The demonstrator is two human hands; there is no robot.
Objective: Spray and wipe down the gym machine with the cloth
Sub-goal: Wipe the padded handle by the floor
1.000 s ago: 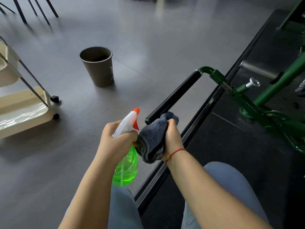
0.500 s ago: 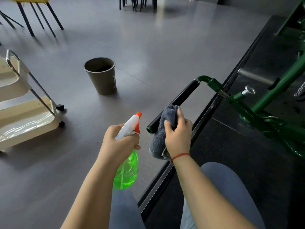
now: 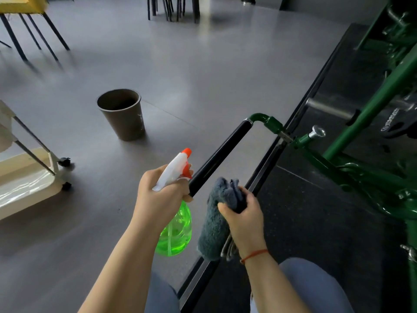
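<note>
Gripping spray bottle (image 3: 175, 233): left fingers (image 3: 180, 190) curled; right fingers (image 3: 247, 196) clutch cloth (image 3: 213, 224).

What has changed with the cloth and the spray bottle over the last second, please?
The right hand drew the cloth off the end of the black handle, back toward the person. The left hand still grips the spray bottle, and the bin has not moved.

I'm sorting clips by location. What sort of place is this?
Most likely a gym: a green machine frame with a black handle stands on dark matting laid beside open grey flooring.
</note>
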